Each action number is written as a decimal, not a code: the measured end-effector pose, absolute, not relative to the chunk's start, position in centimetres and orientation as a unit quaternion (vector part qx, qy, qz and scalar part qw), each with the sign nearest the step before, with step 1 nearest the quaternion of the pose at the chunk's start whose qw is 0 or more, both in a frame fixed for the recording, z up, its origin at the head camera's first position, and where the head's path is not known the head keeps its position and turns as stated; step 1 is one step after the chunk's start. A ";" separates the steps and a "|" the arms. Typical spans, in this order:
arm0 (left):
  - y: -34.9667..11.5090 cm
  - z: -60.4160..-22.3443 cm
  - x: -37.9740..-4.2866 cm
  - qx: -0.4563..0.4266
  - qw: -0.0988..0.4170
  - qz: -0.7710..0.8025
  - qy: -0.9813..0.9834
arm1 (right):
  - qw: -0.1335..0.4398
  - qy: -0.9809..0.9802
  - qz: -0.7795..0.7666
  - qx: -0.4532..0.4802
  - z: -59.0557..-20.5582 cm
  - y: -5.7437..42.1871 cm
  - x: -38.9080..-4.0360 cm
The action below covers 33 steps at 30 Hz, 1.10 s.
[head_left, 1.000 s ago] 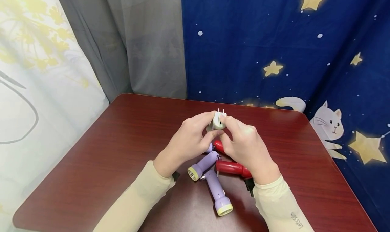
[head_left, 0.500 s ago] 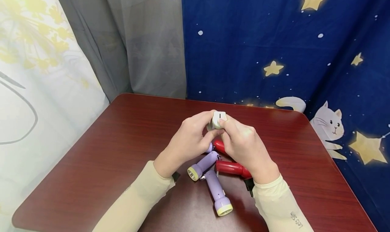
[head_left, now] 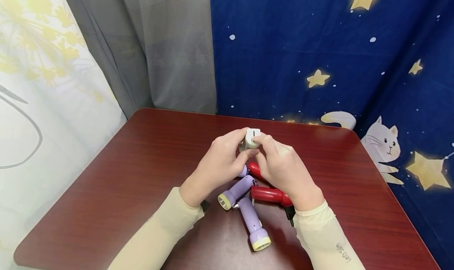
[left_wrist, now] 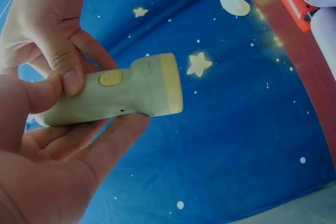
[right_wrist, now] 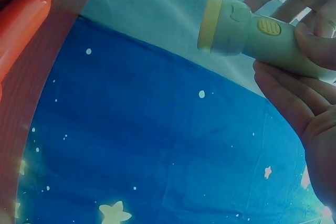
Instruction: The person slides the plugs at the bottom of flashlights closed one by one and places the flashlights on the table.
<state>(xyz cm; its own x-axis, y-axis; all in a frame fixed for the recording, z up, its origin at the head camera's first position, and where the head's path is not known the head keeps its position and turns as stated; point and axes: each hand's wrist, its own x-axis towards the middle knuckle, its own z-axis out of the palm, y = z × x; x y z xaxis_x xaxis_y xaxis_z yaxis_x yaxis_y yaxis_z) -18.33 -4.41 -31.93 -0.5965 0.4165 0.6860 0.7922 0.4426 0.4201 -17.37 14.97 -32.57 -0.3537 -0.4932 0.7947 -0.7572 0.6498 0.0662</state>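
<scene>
A pale green flashlight [head_left: 252, 142] with a yellow head rim is held up between both hands above the table. Its tail end, with a dark slot, faces up in the head view, and no prongs stand out of it. My left hand [head_left: 220, 156] grips the body from the left. From the other side my right hand [head_left: 285, 166] pinches it too, a fingertip lying at the slotted end. The left wrist view shows the flashlight's yellow switch [left_wrist: 111, 78] on its side, with fingers and thumbs around the body.
Under the hands, purple flashlights [head_left: 251, 219] with yellow rims and red flashlights [head_left: 268, 194] lie close together on the brown table [head_left: 152, 175]; the hands partly cover some. A grey curtain [head_left: 181, 49] and a blue starry curtain [head_left: 276, 57] hang behind the table.
The two metal prongs that stuck out of the flashlight's end a second ago are folded down out of sight. Both hands have barely moved.
</scene>
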 end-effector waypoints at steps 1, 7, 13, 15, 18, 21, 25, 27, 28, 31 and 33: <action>-4.4 -32.0 -18.4 -0.370 0.247 -0.373 -0.814 | 0.412 -0.811 0.157 0.384 -32.6 14.9 -17.4; -4.6 -31.9 -18.5 -0.358 0.229 -0.376 -0.823 | 0.395 -0.826 0.161 0.367 -32.7 15.0 -17.2; -4.7 -31.6 -18.7 -0.344 0.185 -0.404 -0.827 | 0.339 -0.847 0.217 0.348 -32.2 15.3 -17.0; -4.8 -31.5 -18.8 -0.351 0.173 -0.412 -0.823 | 0.315 -0.853 0.239 0.341 -32.0 15.4 -17.1; -4.9 -31.6 -18.9 -0.363 0.170 -0.417 -0.816 | 0.283 -0.860 0.262 0.334 -31.9 15.6 -17.2; -4.8 -31.8 -19.1 -0.350 0.173 -0.439 -0.809 | 0.271 -0.865 0.260 0.332 -31.9 15.5 -17.2; -4.6 -32.0 -19.1 -0.307 0.179 -0.480 -0.802 | 0.281 -0.866 0.243 0.335 -32.1 15.2 -17.2; -4.6 -32.0 -19.1 -0.286 0.188 -0.490 -0.802 | 0.290 -0.863 0.241 0.337 -32.1 15.1 -17.2; -4.5 -32.0 -19.1 -0.277 0.194 -0.492 -0.802 | 0.295 -0.861 0.242 0.338 -32.1 15.1 -17.3; -4.4 -32.0 -18.9 -0.255 0.213 -0.492 -0.805 | 0.305 -0.855 0.248 0.339 -32.2 15.0 -17.4; -4.2 -32.0 -18.8 -0.243 0.222 -0.487 -0.809 | 0.306 -0.854 0.254 0.337 -32.3 14.9 -17.5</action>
